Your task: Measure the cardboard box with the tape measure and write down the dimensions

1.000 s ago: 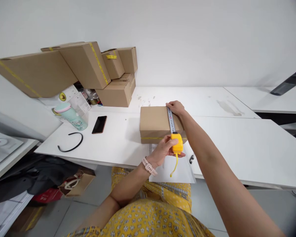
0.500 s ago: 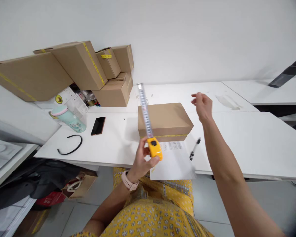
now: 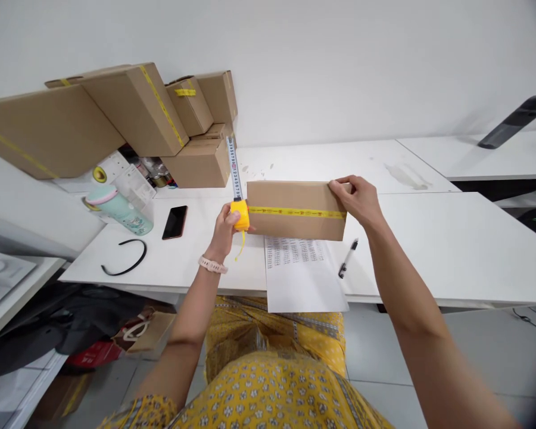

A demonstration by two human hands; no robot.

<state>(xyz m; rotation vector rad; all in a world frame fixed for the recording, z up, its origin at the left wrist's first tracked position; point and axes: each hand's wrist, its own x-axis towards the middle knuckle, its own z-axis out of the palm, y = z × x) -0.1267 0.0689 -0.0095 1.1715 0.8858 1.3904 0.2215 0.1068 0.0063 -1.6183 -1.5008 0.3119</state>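
Head view: the left hand (image 3: 224, 231) has its grip wrapped around a glossy yellow tape measure (image 3: 240, 217), compact and rounded, a thin strap (image 3: 242, 243) dangling on its near side and a stiff, numbered blade (image 3: 234, 171) running out straight toward the far side. The right hand (image 3: 361, 199) pinches the far right corner of an oblong brown cardboard box (image 3: 295, 224), its smooth near face crossed by yellow adhesive tape (image 3: 290, 212). The box lies between both grips, right of the tape measure. Nearer, a flat printed sheet (image 3: 304, 286) overhangs the white surface (image 3: 433, 250).
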